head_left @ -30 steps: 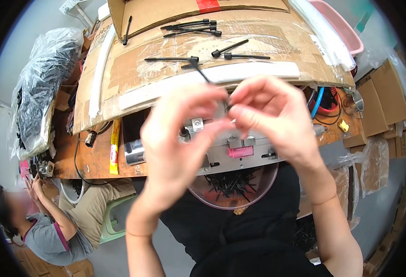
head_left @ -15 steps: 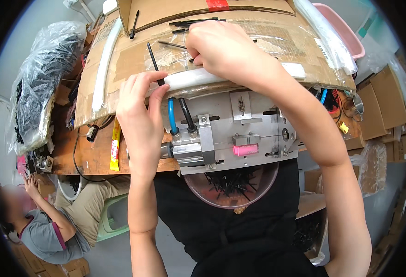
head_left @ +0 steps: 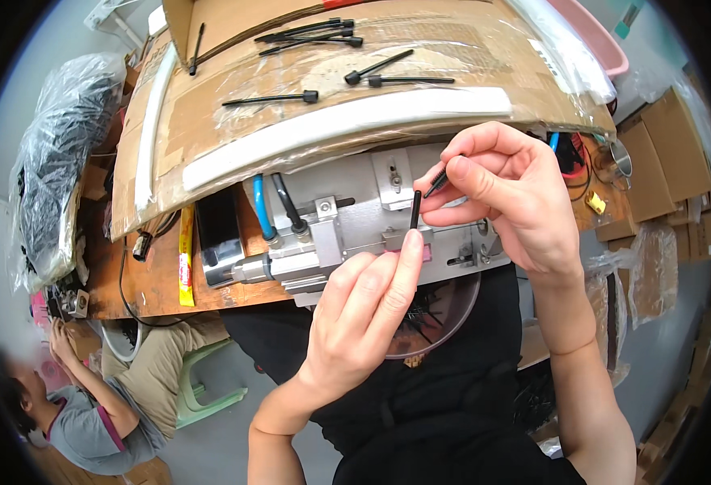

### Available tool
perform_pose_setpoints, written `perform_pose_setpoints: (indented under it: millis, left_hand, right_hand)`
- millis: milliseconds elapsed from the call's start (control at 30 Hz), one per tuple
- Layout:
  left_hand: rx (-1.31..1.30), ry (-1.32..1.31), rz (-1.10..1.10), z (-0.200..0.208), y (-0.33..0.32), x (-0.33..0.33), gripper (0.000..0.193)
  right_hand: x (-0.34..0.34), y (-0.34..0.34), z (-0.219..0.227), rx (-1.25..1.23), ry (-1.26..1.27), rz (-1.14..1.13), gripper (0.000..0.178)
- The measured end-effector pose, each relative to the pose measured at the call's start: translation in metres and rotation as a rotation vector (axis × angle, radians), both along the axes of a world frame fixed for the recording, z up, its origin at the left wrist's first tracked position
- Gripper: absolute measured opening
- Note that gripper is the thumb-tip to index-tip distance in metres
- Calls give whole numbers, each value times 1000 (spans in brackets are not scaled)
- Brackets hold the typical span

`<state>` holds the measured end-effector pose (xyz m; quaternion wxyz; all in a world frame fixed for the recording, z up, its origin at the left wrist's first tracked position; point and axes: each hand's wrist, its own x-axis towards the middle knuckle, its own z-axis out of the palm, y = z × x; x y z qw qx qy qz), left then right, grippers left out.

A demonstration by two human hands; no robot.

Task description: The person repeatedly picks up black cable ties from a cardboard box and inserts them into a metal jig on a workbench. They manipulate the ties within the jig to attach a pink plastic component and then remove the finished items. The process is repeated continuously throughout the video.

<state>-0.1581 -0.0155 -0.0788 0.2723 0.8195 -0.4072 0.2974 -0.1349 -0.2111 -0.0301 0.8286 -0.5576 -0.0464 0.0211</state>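
From the head camera, your left hand (head_left: 363,307) rises from the lower edge with its fingers (head_left: 400,271) pressed together around the lower end of a short black rod (head_left: 415,208), which stands nearly upright in front of the grey machine (head_left: 355,218). Your right hand (head_left: 509,194) comes in from the right, thumb and forefinger pinching a second, thinner black piece (head_left: 436,179) just beside the rod's top; whether the two pieces touch is hard to tell.

The machine sits on the wooden worktop (head_left: 153,283), with a blue hose (head_left: 263,212) and a black hose (head_left: 287,202) running into its left part. A small pink tag (head_left: 427,252) shows on the machine's front, just right of your left fingertips. Below the machine a round clear bowl (head_left: 444,311) holds many thin black pieces.

Above the machine, a cardboard sheet (head_left: 234,113) wrapped in clear film makes a sloped shelf, edged along its front by a long white strip (head_left: 339,121). On it lie several black pins (head_left: 271,99), well apart from your hands. A pink tub (head_left: 594,40) stands at the upper right, behind the cardboard.

On the worktop's left lies a narrow yellow packet (head_left: 185,257), set lengthwise. Further left hangs a big clear plastic bag (head_left: 56,153) filled with dark parts. Brown cartons (head_left: 679,170) are stacked at the right edge. At the lower left another person (head_left: 89,420) in a grey shirt sits beside a green stool (head_left: 210,388).
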Motion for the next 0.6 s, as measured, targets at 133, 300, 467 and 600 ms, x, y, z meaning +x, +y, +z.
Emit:
perform_pose_setpoints:
  millis: [133,300,467,600]
  left_hand:
    - [59,-35,-12,2,-8,-4,53]
    - [155,-35,-21,8,-9,-9,53]
    - [98,87,-116,7,-5,-13,53]
    - [-110,451,-344,10,6,-20,55]
  right_hand:
    - [-7,-14,2,51,34,8,18]
    - [-13,-16,1,-47,24,-65,11]
    - [-16,-27,18,-203,67,71,12]
    - [-10,-33,26,-346,81,269,10]
